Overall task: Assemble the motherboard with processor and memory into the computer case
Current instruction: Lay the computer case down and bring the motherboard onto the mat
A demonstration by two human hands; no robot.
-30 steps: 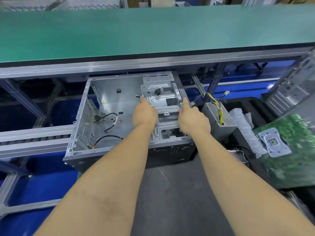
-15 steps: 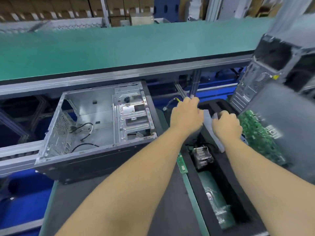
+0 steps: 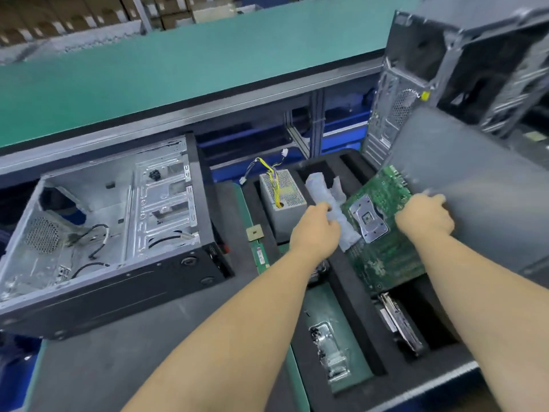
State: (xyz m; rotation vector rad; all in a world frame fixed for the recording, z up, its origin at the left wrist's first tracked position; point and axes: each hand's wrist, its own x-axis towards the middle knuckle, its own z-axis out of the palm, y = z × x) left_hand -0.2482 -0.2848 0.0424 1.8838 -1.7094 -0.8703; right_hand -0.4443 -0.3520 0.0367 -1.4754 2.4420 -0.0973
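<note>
The open computer case (image 3: 118, 221) lies on its side at the left, with only cables inside. The green motherboard (image 3: 383, 254) sits tilted in a black foam tray (image 3: 356, 295) at the right. My left hand (image 3: 315, 230) curls its fingers at the board's left edge, where a white wrapped bundle (image 3: 323, 191) lies against it. My right hand (image 3: 424, 218) grips the board's upper right edge, close under a grey side panel (image 3: 475, 188). A processor chip (image 3: 255, 233) and a memory stick (image 3: 261, 255) lie on the green strip between case and tray.
A power supply (image 3: 282, 197) with yellow wires stands in the tray's far left pocket. Nearer pockets hold a bagged metal part (image 3: 329, 355) and an expansion card (image 3: 401, 325). A second case (image 3: 460, 69) stands upright at the far right. A green shelf (image 3: 178, 60) spans the back.
Both hands left the case's drive cage and moved right to the tray. They now sit on the motherboard's two edges. My view has swung right and closer.
</note>
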